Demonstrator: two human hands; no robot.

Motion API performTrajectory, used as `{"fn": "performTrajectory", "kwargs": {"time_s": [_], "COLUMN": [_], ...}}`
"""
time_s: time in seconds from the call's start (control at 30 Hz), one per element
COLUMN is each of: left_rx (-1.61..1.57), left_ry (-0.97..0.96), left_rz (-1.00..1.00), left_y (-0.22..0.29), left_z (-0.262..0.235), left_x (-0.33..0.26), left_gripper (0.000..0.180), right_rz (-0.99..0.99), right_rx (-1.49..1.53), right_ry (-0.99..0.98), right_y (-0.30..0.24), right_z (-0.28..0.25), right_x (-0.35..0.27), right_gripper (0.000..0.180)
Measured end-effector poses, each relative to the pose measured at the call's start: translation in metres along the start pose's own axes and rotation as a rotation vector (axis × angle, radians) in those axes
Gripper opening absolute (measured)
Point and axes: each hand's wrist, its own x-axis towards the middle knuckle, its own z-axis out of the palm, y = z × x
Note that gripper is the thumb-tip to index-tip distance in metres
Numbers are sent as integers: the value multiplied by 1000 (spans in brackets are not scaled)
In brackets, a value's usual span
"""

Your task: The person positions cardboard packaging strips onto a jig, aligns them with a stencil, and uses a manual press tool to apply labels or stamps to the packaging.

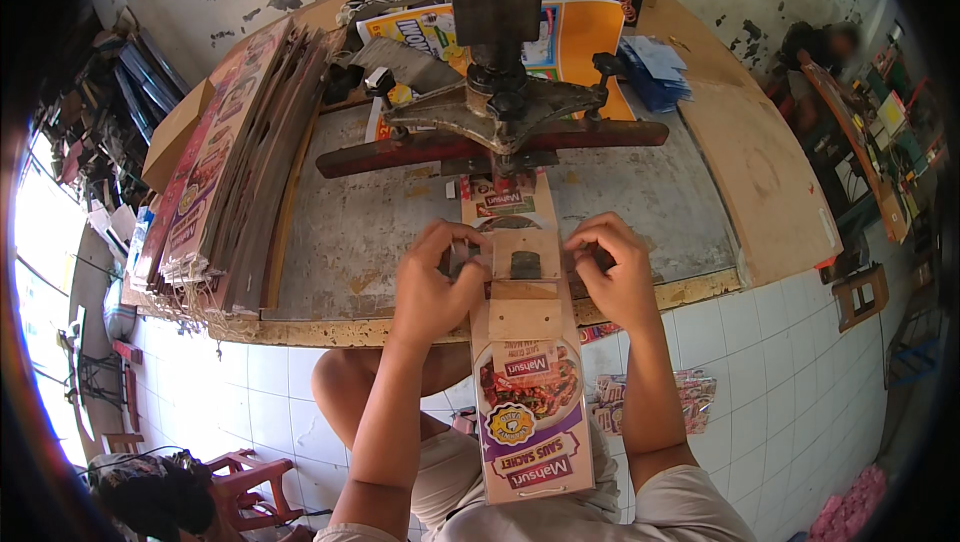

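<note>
A long printed cardboard strip runs from my lap up over the table edge and under the head of an iron press. Its printing shows a food picture and a yellow badge, upside down to me. Midway along it, a plain brown folded part stands up with a small cut-out opening. My left hand is curled at the left edge of this part, thumb and fingers pinched together. Opposite it, my right hand pinches at the right edge, its fingertips partly hidden behind the curled fingers.
The press, with a wide red-brown bar, looms over the grey worktable. Stacked printed cardboard lines the left side. Blue packets lie at the back right. Plastic-wrapped sheets rest on the tiled floor, and a red stool stands lower left.
</note>
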Motion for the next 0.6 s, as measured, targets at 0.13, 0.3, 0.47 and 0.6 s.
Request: {"fn": "performTrajectory", "kwargs": {"time_s": [0.13, 0.3, 0.47, 0.6], "left_rx": [72, 243, 240, 239], "left_ry": [211, 71, -69, -59], "left_rz": [200, 348, 396, 391], "left_y": [-12, -3, -1, -2], "left_z": [0, 0, -2, 0], "left_x": [3, 4, 6, 6], "left_gripper": [32, 43, 53, 55], "right_rz": [-88, -154, -174, -134], "right_rx": [-61, -117, -120, -143], "right_ry": [109, 38, -96, -148], "right_y": [5, -1, -5, -1], "right_z": [1, -4, -2, 0], "right_x": [1, 3, 3, 2], "right_gripper": [17, 22, 38, 41]}}
